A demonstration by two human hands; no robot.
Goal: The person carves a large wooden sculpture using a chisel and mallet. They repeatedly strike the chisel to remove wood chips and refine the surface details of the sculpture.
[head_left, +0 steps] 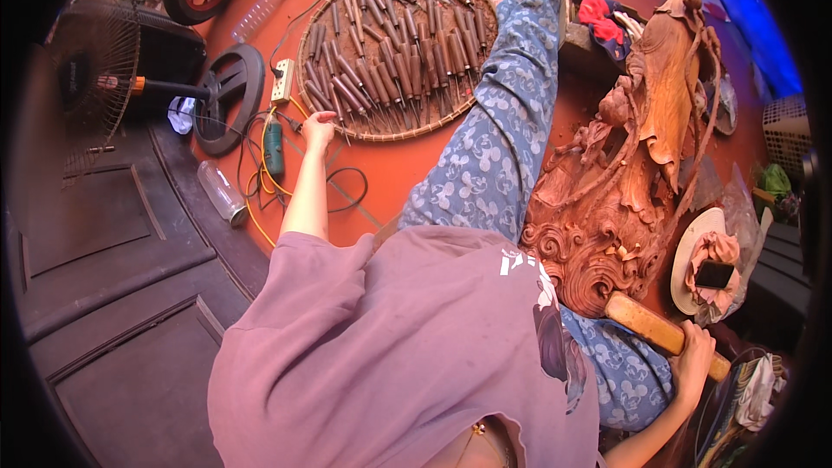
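My right hand (pixel 695 355) is wrapped round the handle of a wooden mallet (pixel 643 322), whose thick yellowish block lies over my bent leg, by the foot of a carving. That carving (pixel 598 208) is reddish-brown wood, with swirling scrolls low down and a tall draped form above. My left hand (pixel 319 128) reaches out to the near left rim of a round woven tray (pixel 414 133). Its fingers look closed, and what they may hold is too small to make out. Rows of chisels (pixel 399 43) with brown wooden handles fill the tray.
Left of the tray are a green power tool (pixel 274 146) with tangled cords, a power strip (pixel 282 78), a standing fan (pixel 95 78) and clear plastic bottles (pixel 222 194). A hat (pixel 685 269) with a pink cloth and phone (pixel 714 275) lies right of the carving.
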